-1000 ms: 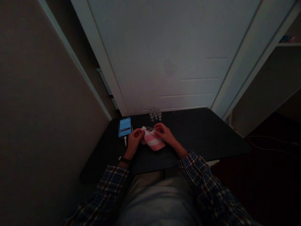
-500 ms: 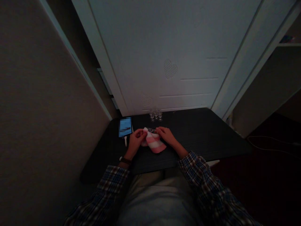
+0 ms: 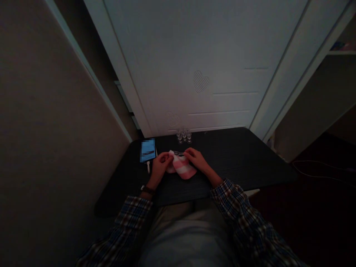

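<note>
Spanning the gap between two hands in the head view, a small, clear, glass-like object (image 3: 178, 153) is held over the dark, wood-grained desk (image 3: 230, 159), its long axis seemingly running left to right; its left end is met by a soft, pink-and-white striped cloth (image 3: 184, 169), pinched in the fingers of the left hand (image 3: 160, 163); its right end is grasped by the fingers of the right hand (image 3: 196, 159), to which the uncovered part is nearer; the cloth is draped loosely toward the wearer; the object is transparent and shiny, its exact shape too dim to be told; beyond it, small clear stemmed glasses (image 3: 184, 136) are clustered.
</note>
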A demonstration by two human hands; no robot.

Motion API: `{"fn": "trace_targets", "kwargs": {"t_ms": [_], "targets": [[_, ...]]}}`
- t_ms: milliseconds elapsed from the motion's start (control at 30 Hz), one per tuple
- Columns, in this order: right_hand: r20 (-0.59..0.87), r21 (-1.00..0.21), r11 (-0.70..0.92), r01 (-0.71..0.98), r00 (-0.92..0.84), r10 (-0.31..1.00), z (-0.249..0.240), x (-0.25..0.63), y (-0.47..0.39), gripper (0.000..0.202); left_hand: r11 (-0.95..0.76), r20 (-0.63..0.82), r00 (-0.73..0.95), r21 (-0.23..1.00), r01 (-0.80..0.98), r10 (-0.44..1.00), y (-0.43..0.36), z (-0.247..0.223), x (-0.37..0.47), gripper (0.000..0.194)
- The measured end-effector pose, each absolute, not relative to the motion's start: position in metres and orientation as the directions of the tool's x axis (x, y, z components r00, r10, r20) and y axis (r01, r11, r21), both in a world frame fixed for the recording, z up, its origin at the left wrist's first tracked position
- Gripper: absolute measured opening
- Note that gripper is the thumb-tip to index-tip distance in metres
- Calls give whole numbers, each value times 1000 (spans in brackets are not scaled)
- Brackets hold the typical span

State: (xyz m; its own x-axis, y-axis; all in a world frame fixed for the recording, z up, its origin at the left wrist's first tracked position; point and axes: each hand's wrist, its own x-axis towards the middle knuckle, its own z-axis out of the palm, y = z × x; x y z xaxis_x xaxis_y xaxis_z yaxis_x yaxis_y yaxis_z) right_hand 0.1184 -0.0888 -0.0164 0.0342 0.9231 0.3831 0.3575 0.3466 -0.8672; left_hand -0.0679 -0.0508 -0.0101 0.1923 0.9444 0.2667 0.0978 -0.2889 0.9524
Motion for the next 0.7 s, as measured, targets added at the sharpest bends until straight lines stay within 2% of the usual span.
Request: {"fn": "trace_targets", "kwargs": {"t_ms": [167, 333, 467, 600, 700], "targets": [[358, -845, 301, 442, 52, 932, -15, 119, -89, 39, -308, 277, 228, 945, 113, 933, -48, -16, -69, 28], [346, -885, 320, 339, 16, 938, -19, 115, -87, 24, -310, 285, 212, 946, 98, 935, -48, -15, -70, 26], [370, -904, 362, 227, -8, 929, -21, 114, -85, 36, -302, 289, 164, 951, 65, 943, -47, -14, -72, 26], [381, -900, 364, 241, 27, 924, -19, 117, -85, 26, -279, 267, 175, 959, 50, 948, -46, -16, -72, 28], [387, -876, 346, 337, 61, 920, -16, 119, -87, 21, -275, 260, 199, 960, 55, 945, -47, -15, -71, 30]]}}
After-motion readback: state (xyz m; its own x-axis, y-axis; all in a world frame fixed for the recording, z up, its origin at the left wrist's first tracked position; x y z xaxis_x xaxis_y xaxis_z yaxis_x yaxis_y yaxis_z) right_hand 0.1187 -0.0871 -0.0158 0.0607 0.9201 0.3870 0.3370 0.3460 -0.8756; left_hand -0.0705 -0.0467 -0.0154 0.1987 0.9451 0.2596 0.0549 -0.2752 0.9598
